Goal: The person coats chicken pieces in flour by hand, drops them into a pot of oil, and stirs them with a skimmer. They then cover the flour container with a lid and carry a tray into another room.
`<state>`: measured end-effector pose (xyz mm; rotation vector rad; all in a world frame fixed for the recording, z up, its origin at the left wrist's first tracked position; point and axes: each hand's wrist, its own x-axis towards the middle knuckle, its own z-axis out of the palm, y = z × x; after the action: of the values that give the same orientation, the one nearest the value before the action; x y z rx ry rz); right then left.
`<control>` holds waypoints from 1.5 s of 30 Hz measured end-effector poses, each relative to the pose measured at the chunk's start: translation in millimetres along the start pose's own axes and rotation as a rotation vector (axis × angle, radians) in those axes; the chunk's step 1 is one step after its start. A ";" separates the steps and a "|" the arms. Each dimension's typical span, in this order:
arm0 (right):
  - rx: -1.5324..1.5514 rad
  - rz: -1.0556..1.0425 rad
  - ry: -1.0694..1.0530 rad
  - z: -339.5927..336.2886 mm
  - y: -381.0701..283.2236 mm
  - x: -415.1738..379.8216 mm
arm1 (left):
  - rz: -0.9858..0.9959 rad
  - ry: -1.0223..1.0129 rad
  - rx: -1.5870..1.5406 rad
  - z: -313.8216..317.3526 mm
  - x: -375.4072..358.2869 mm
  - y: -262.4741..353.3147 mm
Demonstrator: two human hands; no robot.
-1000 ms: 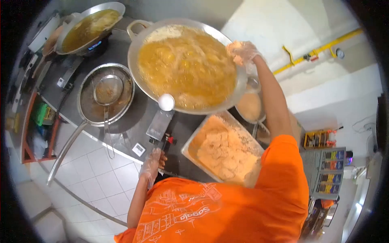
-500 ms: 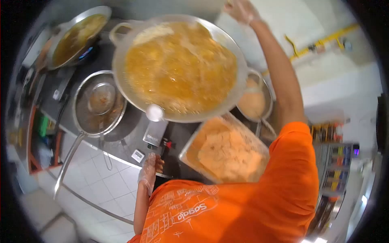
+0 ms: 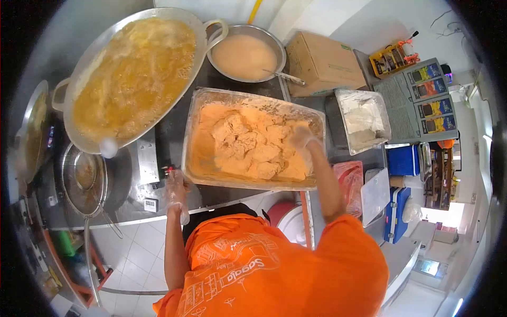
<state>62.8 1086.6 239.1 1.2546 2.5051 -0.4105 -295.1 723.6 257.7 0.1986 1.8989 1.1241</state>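
Observation:
My right hand [image 3: 302,138], in a clear glove and smeared by motion, is over the right part of a metal tray [image 3: 253,185]. Orange flour and several lumpy coated pieces [image 3: 245,140] fill this tray; whether the hand holds any cannot be made out. At the counter's front edge is my left hand [image 3: 176,193], also gloved, its fingers loosely apart with nothing visible in them. It is beside the tray's left end, just below a small red-tipped fitting [image 3: 168,169].
A large wok [image 3: 82,132] of bubbling oil stands behind left. Near it are a long-handled strainer [image 3: 87,211], a small timer [image 3: 151,204] and a bowl of orange liquid [image 3: 245,55]. A cardboard box [image 3: 322,63] and a white-dusted tray [image 3: 363,119] stand at right.
My right hand has come down from above the wok's far side to the flour tray. My view has turned right, so the wok appears further left. My left hand stays at the counter edge.

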 end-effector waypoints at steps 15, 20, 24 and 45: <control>0.576 0.255 -0.030 28.5 -22.1 -45.4 | 0.157 0.042 -0.101 17.9 5.0 -8.3; 0.232 0.135 -0.308 -53.5 -48.5 -56.8 | 0.230 0.112 -0.175 25.1 -6.2 -8.1; 0.097 -0.083 -0.255 -31.3 -27.1 0.6 | 0.172 0.011 -0.214 21.3 -7.3 -26.0; 1.154 0.260 -0.290 28.8 46.1 -48.2 | 0.221 0.040 -0.232 23.1 -14.8 -16.7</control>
<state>131.7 1067.3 226.6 1.6379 1.7465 -1.9531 -264.2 720.6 249.5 0.2625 1.7947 1.4960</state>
